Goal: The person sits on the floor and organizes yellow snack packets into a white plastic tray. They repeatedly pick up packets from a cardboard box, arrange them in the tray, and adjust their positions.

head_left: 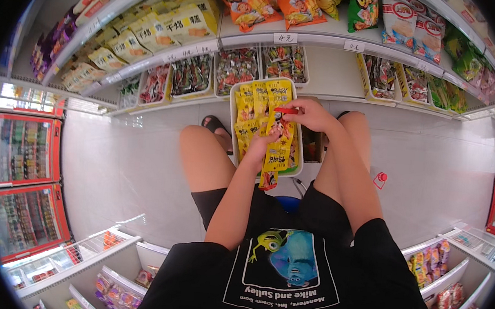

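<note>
A white plastic bin [301, 161] full of yellow snack packets [246, 104] sits between my knees. My left hand [262, 146] holds a strip of yellow snack packets [279, 152] lengthwise over the bin. Its near end, a reddish packet [268, 180], hangs past the bin's near rim. In my right hand [309, 114] a small red object [286, 110] is pinched between thumb and fingers, close over the strip's upper part. What kind of tool it is, and whether it touches the packets, I cannot tell.
Ahead is a shelf with bagged snacks [246, 4] above and bins of small packets [237, 68] below. A cardboard box [313, 146] stands beside the bin. A bottle with a red cap [380, 179] is on the floor at right. Red-framed drink coolers [23, 150] line the left.
</note>
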### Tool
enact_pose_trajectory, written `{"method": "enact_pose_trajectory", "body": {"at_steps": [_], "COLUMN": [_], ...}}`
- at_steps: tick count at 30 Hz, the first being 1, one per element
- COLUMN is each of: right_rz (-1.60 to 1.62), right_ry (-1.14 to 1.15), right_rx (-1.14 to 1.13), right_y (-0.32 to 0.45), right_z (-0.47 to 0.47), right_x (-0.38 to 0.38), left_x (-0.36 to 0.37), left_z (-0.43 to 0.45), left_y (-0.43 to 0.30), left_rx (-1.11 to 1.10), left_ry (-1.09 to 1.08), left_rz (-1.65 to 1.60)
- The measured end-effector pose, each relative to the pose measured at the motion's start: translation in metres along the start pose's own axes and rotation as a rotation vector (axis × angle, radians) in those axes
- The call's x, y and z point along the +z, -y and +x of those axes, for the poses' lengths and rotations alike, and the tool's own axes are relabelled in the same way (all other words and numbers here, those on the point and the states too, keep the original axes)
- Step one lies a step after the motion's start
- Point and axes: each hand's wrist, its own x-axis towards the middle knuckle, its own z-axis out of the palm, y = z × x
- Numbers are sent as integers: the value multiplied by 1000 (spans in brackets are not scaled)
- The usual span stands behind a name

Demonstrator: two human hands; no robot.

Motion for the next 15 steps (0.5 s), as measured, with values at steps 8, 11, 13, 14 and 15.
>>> {"method": "enact_pose_trajectory", "body": {"at_steps": [8,11,13,14,15], "right_rz": [289,386,381,365,351], "right_ry": [-383,-488,-555,-568,-577], "right_rx": [43,43,69,80,92], "right_y": [4,7,10,9,11], "right_z": [-5,3,5,7,9], "right_x": [-13,-12,-15,-18,-18], "left_x": [5,6,5,4,4], "left_z": [-1,2,4,5,4], "left_y": [3,5,5,4,2], "left_rx": [76,75,45,39,33], "left_ry": [-35,-39,-41,-33,-29], "left_rz": [-12,-3,17,-1,-19]}}
